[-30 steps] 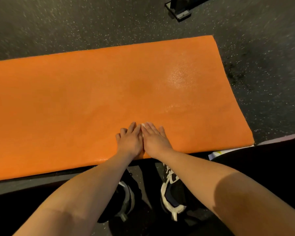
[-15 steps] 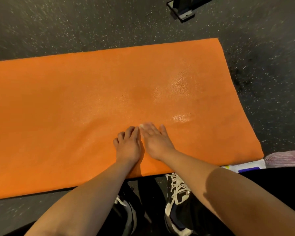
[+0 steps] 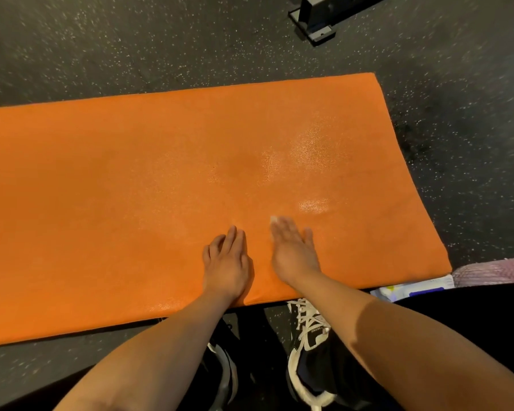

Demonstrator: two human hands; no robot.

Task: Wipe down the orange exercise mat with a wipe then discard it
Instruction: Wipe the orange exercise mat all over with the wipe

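Shift of right hand point(image 3: 293, 250): sits apart from the left hand point(image 3: 226, 262) now, with a strip of bare orange exercise mat point(image 3: 101, 203) between, where a second ago lay pressed against it side by side; blurred.
Shift of view: takes in more floor point(image 3: 101, 48) beyond the far edge than before.
Pose of left hand: rests palm down close to the near edge, fingers straight and together, holding nothing.
Pose of right hand: lies palm down, fingers stretched flat, pressing on the wipe point(image 3: 273, 220).
Glimpse of wipe: peeks out as a small white scrap at the right fingertips; otherwise hidden under the palm.
Place of orange exercise mat: lies flat on the dark speckled floor, running off the left border; shines with damp patches beyond the right hand.
Pair of shoes point(image 3: 307, 336): stands just short of the near edge, black with white laces.
Near right corner: borders a white and blue packet point(image 3: 413, 289), beside something pinkish point(image 3: 493, 269).
Top right: holds a black metal base point(image 3: 315, 22), well apart from the mat.
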